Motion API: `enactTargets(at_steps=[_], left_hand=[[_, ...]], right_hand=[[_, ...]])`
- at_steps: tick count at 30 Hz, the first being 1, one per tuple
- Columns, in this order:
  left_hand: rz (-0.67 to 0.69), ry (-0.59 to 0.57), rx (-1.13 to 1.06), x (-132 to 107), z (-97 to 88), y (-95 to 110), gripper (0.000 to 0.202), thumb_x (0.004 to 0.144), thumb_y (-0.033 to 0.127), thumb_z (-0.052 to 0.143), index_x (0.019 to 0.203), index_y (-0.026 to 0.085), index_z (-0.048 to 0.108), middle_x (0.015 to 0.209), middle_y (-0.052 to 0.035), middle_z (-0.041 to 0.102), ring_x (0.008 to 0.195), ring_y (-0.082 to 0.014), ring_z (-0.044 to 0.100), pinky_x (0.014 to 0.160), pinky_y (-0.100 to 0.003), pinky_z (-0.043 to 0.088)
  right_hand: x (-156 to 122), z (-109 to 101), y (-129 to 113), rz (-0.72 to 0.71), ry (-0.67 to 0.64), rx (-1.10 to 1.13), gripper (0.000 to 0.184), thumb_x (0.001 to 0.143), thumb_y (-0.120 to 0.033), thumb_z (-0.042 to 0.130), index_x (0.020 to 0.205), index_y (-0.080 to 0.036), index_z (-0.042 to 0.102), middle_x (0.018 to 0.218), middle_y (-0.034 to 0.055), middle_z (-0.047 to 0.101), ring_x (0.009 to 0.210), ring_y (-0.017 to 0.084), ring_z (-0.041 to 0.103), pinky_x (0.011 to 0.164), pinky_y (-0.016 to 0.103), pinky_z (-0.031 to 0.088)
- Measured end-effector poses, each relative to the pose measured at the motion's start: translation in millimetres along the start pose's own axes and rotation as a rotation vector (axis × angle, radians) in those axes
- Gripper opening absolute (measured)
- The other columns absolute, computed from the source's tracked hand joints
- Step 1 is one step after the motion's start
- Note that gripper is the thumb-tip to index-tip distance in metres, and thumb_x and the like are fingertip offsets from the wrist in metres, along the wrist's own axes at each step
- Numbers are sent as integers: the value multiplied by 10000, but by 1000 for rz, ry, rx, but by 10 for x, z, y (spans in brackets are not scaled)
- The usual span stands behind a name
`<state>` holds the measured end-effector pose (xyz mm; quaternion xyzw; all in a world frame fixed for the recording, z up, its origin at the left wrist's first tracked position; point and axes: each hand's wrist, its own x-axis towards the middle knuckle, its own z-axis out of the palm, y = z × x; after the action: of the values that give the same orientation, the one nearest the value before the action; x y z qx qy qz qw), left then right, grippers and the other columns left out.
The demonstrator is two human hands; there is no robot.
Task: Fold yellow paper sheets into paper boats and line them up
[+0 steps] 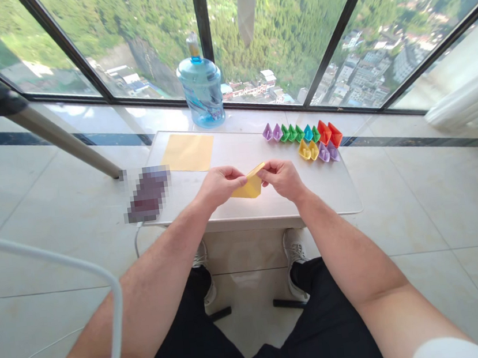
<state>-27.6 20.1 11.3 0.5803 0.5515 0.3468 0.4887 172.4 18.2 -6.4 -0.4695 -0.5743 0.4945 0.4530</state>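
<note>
My left hand (217,184) and right hand (282,178) both pinch the yellow paper (249,188); edges should align (I judge) before creasing.

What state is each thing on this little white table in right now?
Small yellow paper piece: partly folded, pinched by left hand and right hand.
Flat yellow paper sheet: unfolded, lying on white table.
Small colourful paper boats: folded, lined up.
Big blue plastic water bottle: upright.

A single head-worn camera looks forward and down over the near lap, the small table (235,150) and far windows (290,27).
</note>
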Motion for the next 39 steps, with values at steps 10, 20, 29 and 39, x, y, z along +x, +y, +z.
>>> enactTargets(at_steps=[10,20,29,39], left_hand=[[33,7,-70,-42,105,48,255,671,400,750,752,160,777,695,-28,721,657,-162,609,609,-254,450],[15,-75,-273,-52,128,28,355,626,463,836,766,143,776,738,-53,734,676,-167,629,668,-279,477],[-34,-110,-374,-55,156,25,394,548,460,895,718,138,747,698,-40,707,645,-149,613,647,-273,468],[-69,-13,-270,-32,157,-43,346,575,444,863,719,165,716,647,-11,668,576,-139,573,563,-259,419]], right_hand=[[-49,125,-8,20,32,-39,332,709,-490,766,719,-177,653,603,-18,616,535,113,543,483,245,470],[-54,154,-8,6,72,-74,345,721,-472,716,623,-215,508,559,-52,454,532,93,394,481,238,321],[-58,179,12,31,72,-20,306,703,-412,715,609,-220,495,556,-63,425,525,91,389,478,237,323],[-56,142,-11,88,32,45,364,696,-527,777,671,-189,646,486,-60,488,453,75,388,432,232,301]])
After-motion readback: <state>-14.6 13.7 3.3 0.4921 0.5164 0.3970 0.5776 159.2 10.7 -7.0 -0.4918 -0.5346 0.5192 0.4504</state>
